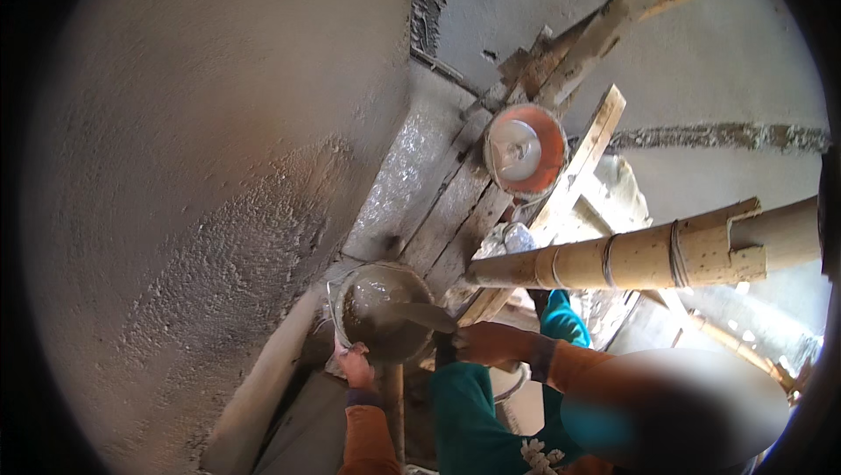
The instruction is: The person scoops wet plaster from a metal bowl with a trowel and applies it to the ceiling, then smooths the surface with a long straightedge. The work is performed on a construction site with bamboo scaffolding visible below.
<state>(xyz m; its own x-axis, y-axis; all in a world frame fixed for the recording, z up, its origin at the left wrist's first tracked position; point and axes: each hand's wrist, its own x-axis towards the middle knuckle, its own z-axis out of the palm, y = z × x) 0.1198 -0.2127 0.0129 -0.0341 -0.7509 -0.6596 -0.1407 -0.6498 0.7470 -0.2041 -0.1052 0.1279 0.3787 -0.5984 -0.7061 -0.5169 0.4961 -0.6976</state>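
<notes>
- Orange sleeves [368, 436] reach in from the lower edge, beside green trousers [460, 418] with a knotted pale rope [540, 456] at the waist.
- Left hand [355, 365] clasps the near-left rim of a mortar-stained bucket [338, 310], which sits at low centre with wet grey mix inside.
- Right hand [491, 343] is closed around the handle of a trowel [412, 314], its blade over that bucket's mouth.
- Bamboo pole [604, 263], bound with wire, extends to the right beyond the right hand.
- Smeared planks [447, 214] run onward from the stained bucket.
- Farther along, an orange-lined bucket [552, 146] holds something pale.
- Rough plaster covers the wall [245, 221] at left.
</notes>
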